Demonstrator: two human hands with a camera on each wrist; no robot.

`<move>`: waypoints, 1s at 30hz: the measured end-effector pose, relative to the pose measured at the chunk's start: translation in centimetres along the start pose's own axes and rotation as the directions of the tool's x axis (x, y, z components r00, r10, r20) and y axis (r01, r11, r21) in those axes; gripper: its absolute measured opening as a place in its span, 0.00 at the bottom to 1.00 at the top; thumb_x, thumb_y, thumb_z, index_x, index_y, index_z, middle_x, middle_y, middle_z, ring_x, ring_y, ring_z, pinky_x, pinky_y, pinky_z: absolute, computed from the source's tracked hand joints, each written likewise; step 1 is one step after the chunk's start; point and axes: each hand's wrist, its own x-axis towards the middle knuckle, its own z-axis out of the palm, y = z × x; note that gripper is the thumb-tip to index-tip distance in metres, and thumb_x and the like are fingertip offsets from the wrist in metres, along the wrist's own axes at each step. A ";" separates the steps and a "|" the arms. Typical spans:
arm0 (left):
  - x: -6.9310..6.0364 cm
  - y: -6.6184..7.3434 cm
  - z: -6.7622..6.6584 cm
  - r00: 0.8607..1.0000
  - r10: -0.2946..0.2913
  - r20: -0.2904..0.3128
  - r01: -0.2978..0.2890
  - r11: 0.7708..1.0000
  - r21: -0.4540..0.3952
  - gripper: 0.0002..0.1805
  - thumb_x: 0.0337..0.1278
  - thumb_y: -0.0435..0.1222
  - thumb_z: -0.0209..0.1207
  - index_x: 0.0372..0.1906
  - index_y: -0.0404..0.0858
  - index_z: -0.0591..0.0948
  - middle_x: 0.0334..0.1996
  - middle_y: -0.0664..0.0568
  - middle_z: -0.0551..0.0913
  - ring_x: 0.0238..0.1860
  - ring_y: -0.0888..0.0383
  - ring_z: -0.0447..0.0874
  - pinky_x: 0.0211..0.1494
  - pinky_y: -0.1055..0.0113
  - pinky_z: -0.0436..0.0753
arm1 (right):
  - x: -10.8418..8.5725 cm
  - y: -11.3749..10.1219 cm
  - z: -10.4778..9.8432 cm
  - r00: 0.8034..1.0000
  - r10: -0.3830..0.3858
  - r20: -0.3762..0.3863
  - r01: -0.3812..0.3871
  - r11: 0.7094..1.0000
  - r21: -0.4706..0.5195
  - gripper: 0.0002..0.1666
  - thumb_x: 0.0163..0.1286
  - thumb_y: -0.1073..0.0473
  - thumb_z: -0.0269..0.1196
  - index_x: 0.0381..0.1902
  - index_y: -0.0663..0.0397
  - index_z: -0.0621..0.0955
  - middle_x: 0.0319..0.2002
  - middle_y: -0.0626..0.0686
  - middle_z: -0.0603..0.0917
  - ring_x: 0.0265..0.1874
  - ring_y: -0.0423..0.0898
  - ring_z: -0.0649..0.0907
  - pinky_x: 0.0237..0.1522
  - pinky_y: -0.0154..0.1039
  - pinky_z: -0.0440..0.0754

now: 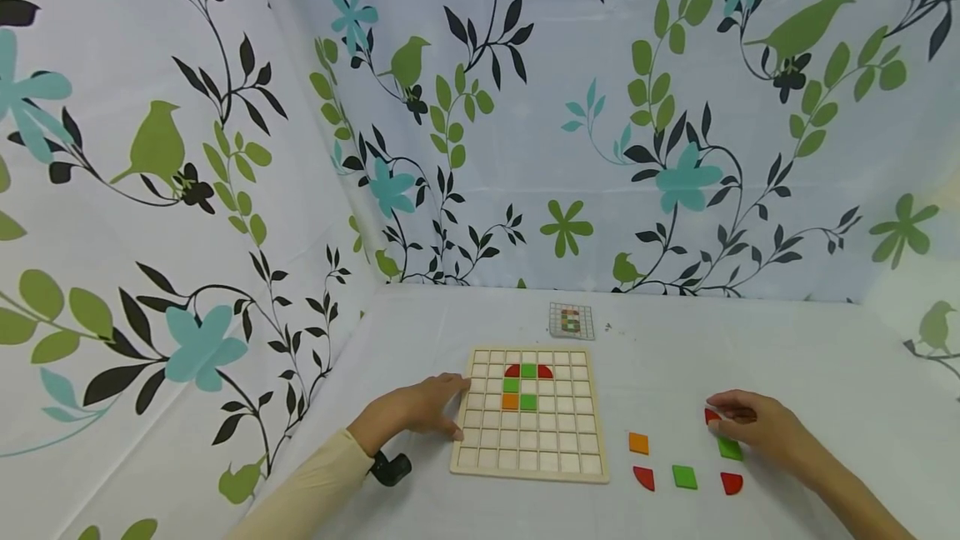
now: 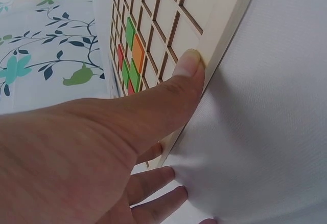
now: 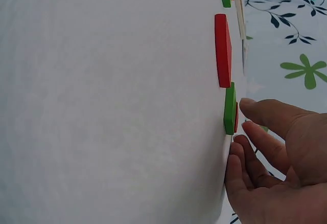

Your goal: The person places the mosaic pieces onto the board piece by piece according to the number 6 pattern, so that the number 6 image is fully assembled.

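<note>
The wooden grid board (image 1: pixel 567 442) is being touched along its left edge by the left hand (image 1: pixel 422 407), its thumb being rested on the rim and its other fingers being held apart and loosely straight. Well to the right of the board, on the white-covered counter (image 1: pixel 675 373), a red quarter-round piece (image 1: pixel 712 416) is being flanked by the bent thumb and forefinger of the right hand (image 1: pixel 767 426); whether it is being pinched cannot be told. To the board's right as well, a green tile (image 1: pixel 730 449) is lying just beside that piece. By its look, the red piece is being judged light, stiff and hardly fragile, perhaps slippery on its smooth face, so its thin opposite edges are being favoured for a hold. The board is being judged stiff and heavier, best taken by its rim. Which way the red piece's curve is pointing cannot be told, part of it being covered; no long axis is being shown by the nearly square board, whose side edges are running toward the printed cloth (image 1: pixel 406 63) behind it.
</note>
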 end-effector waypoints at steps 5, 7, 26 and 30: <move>0.0 -0.1 0.0 1.000 -0.005 0.002 0.005 1.000 -0.008 0.50 0.56 0.48 0.77 0.80 0.40 0.67 0.80 0.44 0.66 0.81 0.44 0.63 0.80 0.44 0.68 | 0.0 0.0 0.2 0.998 -0.047 -0.036 0.045 0.997 -0.067 0.26 0.70 0.52 0.73 0.59 0.63 0.84 0.56 0.62 0.86 0.51 0.54 0.85 0.49 0.40 0.89; 0.0 -0.1 0.0 1.000 -0.003 0.000 0.003 1.000 -0.007 0.49 0.56 0.47 0.77 0.80 0.40 0.67 0.80 0.44 0.66 0.81 0.44 0.63 0.80 0.45 0.68 | 0.0 -0.1 0.4 0.998 -0.054 -0.045 0.050 0.995 -0.085 0.26 0.69 0.53 0.74 0.58 0.62 0.85 0.55 0.60 0.86 0.51 0.53 0.85 0.50 0.42 0.90; -0.3 -0.1 0.0 1.000 0.015 -0.007 -0.015 1.000 -0.017 0.49 0.58 0.47 0.77 0.80 0.38 0.67 0.80 0.43 0.66 0.81 0.43 0.63 0.81 0.45 0.67 | 0.1 -0.2 0.7 0.993 -0.096 -0.065 0.084 0.982 -0.167 0.20 0.68 0.60 0.73 0.55 0.62 0.86 0.48 0.54 0.87 0.45 0.48 0.85 0.47 0.41 0.88; -0.3 0.1 -0.1 1.000 0.012 -0.009 -0.012 1.000 -0.005 0.48 0.58 0.47 0.77 0.80 0.39 0.67 0.79 0.43 0.66 0.80 0.43 0.64 0.80 0.45 0.68 | 0.2 -0.2 0.7 0.992 -0.106 -0.065 0.094 0.981 -0.168 0.19 0.68 0.61 0.73 0.54 0.64 0.86 0.47 0.53 0.87 0.44 0.47 0.84 0.45 0.39 0.87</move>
